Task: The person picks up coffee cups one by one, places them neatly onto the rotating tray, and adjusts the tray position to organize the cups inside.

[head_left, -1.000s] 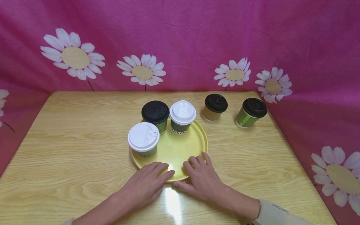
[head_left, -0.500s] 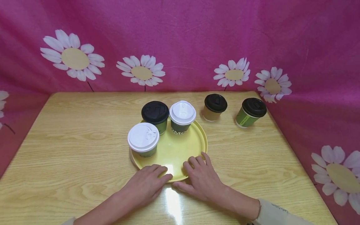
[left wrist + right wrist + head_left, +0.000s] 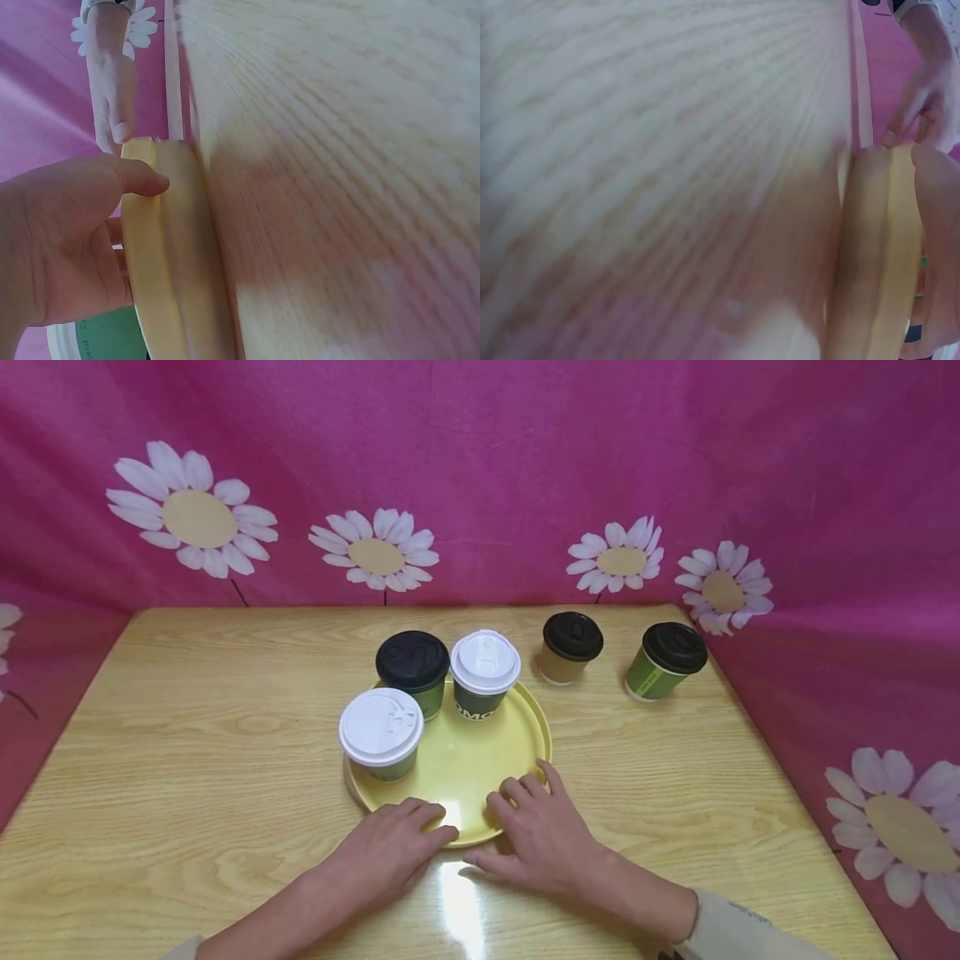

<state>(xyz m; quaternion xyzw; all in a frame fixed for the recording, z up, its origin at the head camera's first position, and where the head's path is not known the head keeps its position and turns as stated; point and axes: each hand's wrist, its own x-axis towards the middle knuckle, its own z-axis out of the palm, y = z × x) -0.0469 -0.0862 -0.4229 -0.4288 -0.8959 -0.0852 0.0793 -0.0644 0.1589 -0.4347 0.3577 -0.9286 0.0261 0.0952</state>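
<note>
A round yellow tray (image 3: 480,777) lies on the wooden table, carrying three lidded paper cups. My left hand (image 3: 386,852) holds its near-left rim. In the left wrist view the thumb (image 3: 146,180) presses the outer wall of the tray (image 3: 146,255), with the fingers over the inner side. My right hand (image 3: 543,835) has its fingers curled over the near-right rim; its thumb lies just outside the tray. On the tray stand a white-lidded green cup (image 3: 381,731), a black-lidded green cup (image 3: 414,668) and a white-lidded dark cup (image 3: 483,672).
Off the tray at the back right are a black-lidded brown cup (image 3: 567,647) and a black-lidded green cup (image 3: 663,660). A pink cloth (image 3: 480,468) with white daisies hangs behind the wooden table (image 3: 202,760) and along its right side.
The left hand has shifted very slightly towards the person at the rim. The right thumb has moved a little away from the tray's edge. The cups stay in place on the tray.
</note>
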